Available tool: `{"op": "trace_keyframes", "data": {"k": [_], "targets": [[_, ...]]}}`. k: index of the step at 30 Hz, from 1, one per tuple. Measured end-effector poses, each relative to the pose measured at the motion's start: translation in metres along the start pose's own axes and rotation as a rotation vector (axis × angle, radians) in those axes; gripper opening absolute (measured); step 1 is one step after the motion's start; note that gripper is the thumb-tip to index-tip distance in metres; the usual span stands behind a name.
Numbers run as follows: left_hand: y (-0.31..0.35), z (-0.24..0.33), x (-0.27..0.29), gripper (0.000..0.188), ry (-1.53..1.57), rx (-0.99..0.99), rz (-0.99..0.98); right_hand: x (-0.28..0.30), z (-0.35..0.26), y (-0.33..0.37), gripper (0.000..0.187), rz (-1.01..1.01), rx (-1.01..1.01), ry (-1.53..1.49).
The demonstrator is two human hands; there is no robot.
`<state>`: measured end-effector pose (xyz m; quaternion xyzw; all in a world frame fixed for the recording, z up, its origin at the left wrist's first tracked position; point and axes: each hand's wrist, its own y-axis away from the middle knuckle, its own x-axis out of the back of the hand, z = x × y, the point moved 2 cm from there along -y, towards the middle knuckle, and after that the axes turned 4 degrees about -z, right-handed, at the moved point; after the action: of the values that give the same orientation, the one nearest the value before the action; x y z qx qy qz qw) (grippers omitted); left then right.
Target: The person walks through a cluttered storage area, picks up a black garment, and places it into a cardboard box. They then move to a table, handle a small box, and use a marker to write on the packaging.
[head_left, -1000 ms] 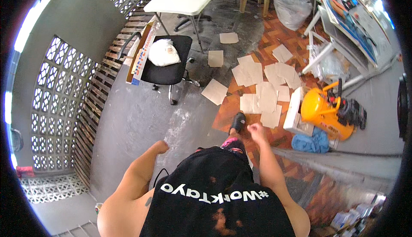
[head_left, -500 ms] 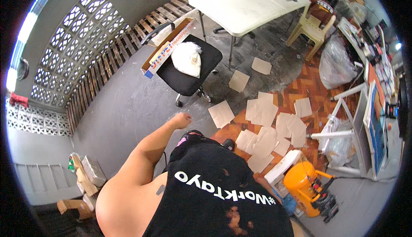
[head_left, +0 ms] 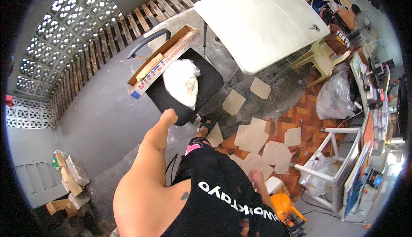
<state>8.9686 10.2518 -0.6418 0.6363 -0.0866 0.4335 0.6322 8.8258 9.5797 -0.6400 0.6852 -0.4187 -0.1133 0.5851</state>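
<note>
My left hand (head_left: 169, 116) reaches forward at the near left edge of the black chair seat (head_left: 155, 94). Its fingers look curled in, and nothing shows in them; I cannot tell whether it touches the seat. On that seat rests a tied white plastic bag (head_left: 179, 80) with something bulky inside. A long, open cardboard box (head_left: 158, 70) lies along the seat's far left side, with tan pieces in it. My right hand (head_left: 256, 176) hangs low beside my black shirt, above the scattered cardboard sheets (head_left: 249, 137). Its fingers are too small and blurred to read.
A white folding table (head_left: 262, 27) stands far ahead, black scissors (head_left: 314, 27) on it. Right of it are a cream plastic chair (head_left: 322, 61) and a clear bag (head_left: 335, 95). A white frame (head_left: 319, 175) and a yellow canister machine (head_left: 283, 207) stand at the right.
I have stepped toward the black chair, which now sits closer. My left hand has come up to its seat edge. My right hand has come into view, and the yellow machine has slipped lower.
</note>
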Motion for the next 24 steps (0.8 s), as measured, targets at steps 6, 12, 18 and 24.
{"op": "trace_keyframes", "data": {"k": [6, 12, 18, 24], "targets": [[-0.076, 0.072, 0.175, 0.063, 0.208, 0.23, 0.452, -0.001, -0.039, 0.113, 0.022, -0.139, -0.169, -0.384], [-0.169, 0.043, 0.234, 0.062, 0.157, 0.499, 0.746, 0.09, -0.128, 0.139, 0.019, -0.09, -0.295, -0.792], [-0.173, 0.046, 0.275, 0.019, 0.017, 0.307, 0.662, 0.132, -0.147, 0.099, 0.025, -0.01, -0.209, -0.566], [-0.063, 0.063, 0.27, 0.021, 0.054, 0.263, 0.786, 0.177, -0.142, 0.03, 0.027, -0.144, -0.273, -0.738]]}}
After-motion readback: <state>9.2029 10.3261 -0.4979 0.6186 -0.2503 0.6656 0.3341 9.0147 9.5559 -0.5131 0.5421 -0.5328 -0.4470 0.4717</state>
